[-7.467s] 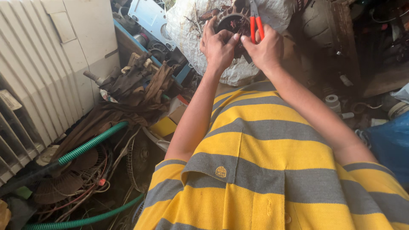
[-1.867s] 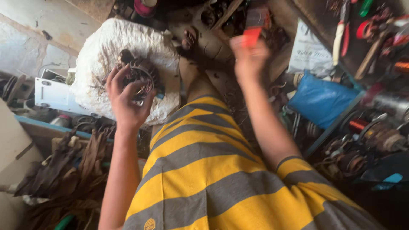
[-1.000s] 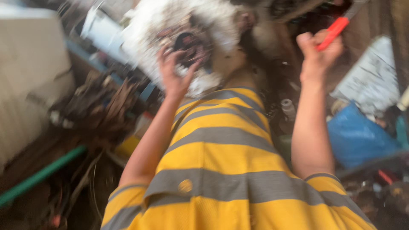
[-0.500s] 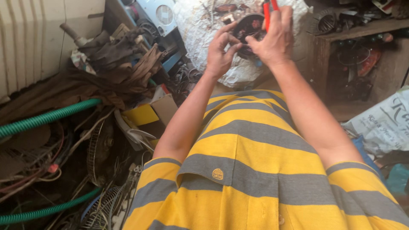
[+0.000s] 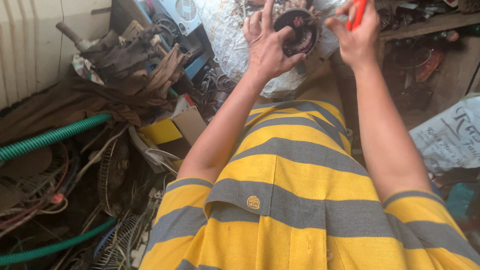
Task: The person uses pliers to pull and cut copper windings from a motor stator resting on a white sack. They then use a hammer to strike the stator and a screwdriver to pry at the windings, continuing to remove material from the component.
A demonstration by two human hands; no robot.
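At the top of the view we see a round motor stator [image 5: 296, 31] — a dark ring with coppery wire windings in its middle — held up in front of a white woven sack [image 5: 227, 35]. Our left hand [image 5: 267, 47] cups it from the left side, fingers spread and curled around its rim, thumb pressed against its lower edge. Just to the right, our right hand [image 5: 357, 37] is closed around the red handles of a pair of pliers [image 5: 358, 12]; the tool's working end runs out of the top of the frame, so we cannot tell whether it touches the windings. Both bare forearms reach up from a yellow polo shirt with grey stripes [image 5: 295, 200], which fills the lower middle of the view. To the left lies a heap of scrap: a green corrugated hose [image 5: 55, 135], a wire fan guard [image 5: 114, 172], tangled cables, a small cardboard box with a yellow flap [image 5: 175, 129] and brown rags [image 5: 135, 60]. Near the top left stands a pale blue casing with a round vent [image 5: 182, 11]. At the right edge sits a printed white bag [image 5: 452, 137], below a wooden shelf [image 5: 425, 25] — cluttered with dark parts.
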